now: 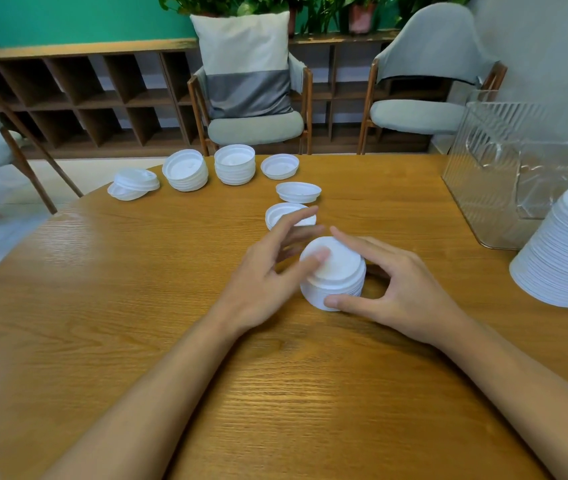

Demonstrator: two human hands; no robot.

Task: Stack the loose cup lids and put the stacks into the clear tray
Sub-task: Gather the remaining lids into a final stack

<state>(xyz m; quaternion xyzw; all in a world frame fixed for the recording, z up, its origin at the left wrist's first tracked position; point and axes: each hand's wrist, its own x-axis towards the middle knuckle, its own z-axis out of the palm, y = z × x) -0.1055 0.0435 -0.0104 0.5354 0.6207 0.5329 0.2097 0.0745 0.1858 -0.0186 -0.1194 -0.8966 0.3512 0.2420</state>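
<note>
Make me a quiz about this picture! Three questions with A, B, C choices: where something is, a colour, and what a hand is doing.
1. Where is the clear tray? A) in a sink B) on the wooden table, at the right C) on a bed
2. What colour are the cup lids? A) white B) green C) black
3. What is the right hand doing? A) lying flat on the table B) reaching into the tray C) holding the short lid stack
Answers: 1 B, it stands on the table's right side. 2 A, every lid is white. 3 C, its thumb and fingers curl around the stack.
</note>
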